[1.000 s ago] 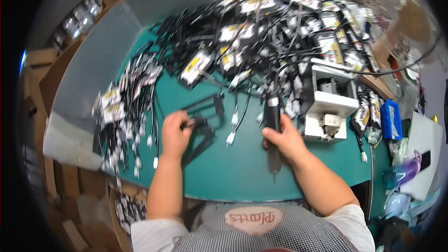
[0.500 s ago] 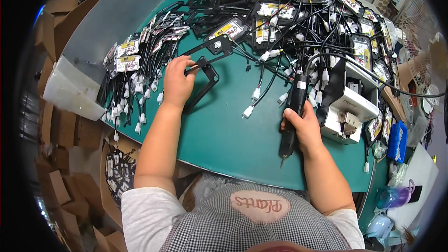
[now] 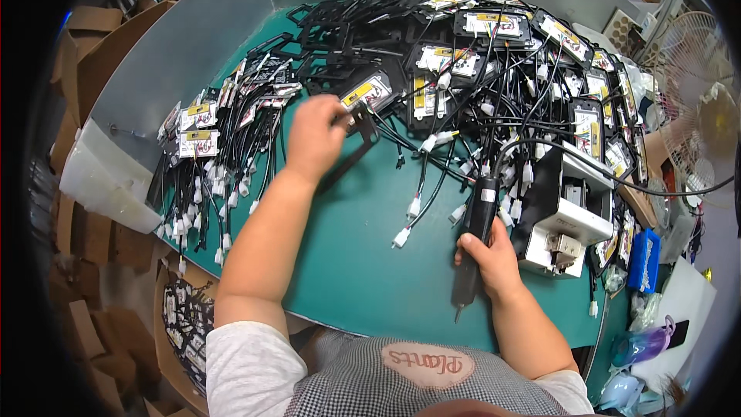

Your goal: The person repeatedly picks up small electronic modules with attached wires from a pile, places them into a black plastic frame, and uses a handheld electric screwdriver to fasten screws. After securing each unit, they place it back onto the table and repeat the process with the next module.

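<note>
My left hand is closed on a thin black frame, seen nearly edge-on, above the middle of the green table. Part of that frame is hidden behind the hand. Just beyond it lies a labelled module in a black frame, with wires running from it. On the right, my right hand wraps around a black electric screwdriver, whose bit points down toward the table's near edge. A cable runs from the tool's top to the right.
Framed modules with wires and white plugs are heaped at the back right. Loose modules pile up at the left. A white-and-black metal device stands right of the screwdriver, near a blue bin. The green table has a grey wall behind.
My left hand has moved away from me and slightly right, turning the black frame. The screwdriver stays in my right hand. The whole view has shifted, so things appear lower.
</note>
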The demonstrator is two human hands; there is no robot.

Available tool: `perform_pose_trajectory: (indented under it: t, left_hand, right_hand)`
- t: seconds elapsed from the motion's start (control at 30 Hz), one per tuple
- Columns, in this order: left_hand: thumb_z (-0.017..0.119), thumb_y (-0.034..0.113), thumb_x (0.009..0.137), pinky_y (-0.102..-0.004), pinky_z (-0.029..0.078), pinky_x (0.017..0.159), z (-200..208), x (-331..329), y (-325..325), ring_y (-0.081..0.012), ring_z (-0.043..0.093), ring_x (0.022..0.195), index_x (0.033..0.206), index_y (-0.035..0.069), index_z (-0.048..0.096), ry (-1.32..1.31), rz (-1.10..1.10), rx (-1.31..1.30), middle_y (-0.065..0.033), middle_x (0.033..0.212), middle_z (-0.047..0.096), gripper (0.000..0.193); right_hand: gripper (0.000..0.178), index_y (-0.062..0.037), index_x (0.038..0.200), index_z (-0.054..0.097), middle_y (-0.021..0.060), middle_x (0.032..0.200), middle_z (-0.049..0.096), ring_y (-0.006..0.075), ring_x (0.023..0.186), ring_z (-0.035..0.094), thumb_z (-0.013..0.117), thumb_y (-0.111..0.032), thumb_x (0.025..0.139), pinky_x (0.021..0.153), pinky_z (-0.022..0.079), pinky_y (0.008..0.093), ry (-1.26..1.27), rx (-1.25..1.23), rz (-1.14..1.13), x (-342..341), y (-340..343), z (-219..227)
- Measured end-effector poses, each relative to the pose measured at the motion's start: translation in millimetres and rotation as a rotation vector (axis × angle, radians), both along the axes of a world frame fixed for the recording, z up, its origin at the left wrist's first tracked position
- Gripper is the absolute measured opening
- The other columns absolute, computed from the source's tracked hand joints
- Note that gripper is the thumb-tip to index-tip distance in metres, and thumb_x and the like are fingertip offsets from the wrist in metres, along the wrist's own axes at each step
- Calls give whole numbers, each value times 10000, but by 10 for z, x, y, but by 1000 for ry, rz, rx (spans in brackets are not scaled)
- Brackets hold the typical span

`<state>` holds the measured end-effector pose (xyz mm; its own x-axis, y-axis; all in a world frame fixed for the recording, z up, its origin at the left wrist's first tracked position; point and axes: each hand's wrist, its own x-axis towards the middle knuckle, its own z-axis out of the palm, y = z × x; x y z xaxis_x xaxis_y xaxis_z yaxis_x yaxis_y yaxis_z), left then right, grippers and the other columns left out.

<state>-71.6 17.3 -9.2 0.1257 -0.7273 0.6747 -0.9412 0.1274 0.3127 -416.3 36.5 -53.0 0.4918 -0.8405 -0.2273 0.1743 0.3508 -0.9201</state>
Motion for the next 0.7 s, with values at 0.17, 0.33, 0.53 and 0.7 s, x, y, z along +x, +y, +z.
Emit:
perform_pose_trajectory:
  t: [0.17, 0.33, 0.53, 0.7]
  left_hand:
    - [588, 400, 896, -473, 267, 1120, -644, -177, 117, -356, 279, 1399, 1336, 143, 513, -187, 146, 544, -183, 1500, 325, 515]
    - [585, 403, 899, -472, 251, 1132, -589, -189, 95, -354, 265, 1413, 1343, 149, 517, -123, 128, 572, -179, 1509, 325, 516]
    - [621, 397, 871, -478, 266, 1128, -377, 4, 51, -355, 309, 1392, 1337, 145, 527, -79, 19, 692, -190, 1476, 374, 538]
    - [680, 365, 836, -433, 357, 1078, 221, 338, -85, -354, 456, 1268, 1260, 120, 595, -102, -28, 590, -175, 1341, 524, 497]
  right_hand:
    - [450, -2, 1212, 429, 73, 926, 554, 163, 698, 601, 677, -81, 845, 636, 521, 317, 26, 38, 7, 6, 4, -16]
    - [445, -15, 1188, 436, 63, 880, 559, 164, 690, 606, 692, -96, 834, 643, 534, 324, 27, 28, -11, 11, -17, -24]
    - [435, -24, 1183, 451, 58, 872, 563, 164, 684, 605, 692, -105, 830, 638, 531, 318, 7, -3, 3, 0, -44, -49]
    - [489, -20, 1227, 449, 64, 852, 564, 170, 656, 598, 688, -101, 809, 621, 530, 312, 16, 3, -16, 24, -38, -16]
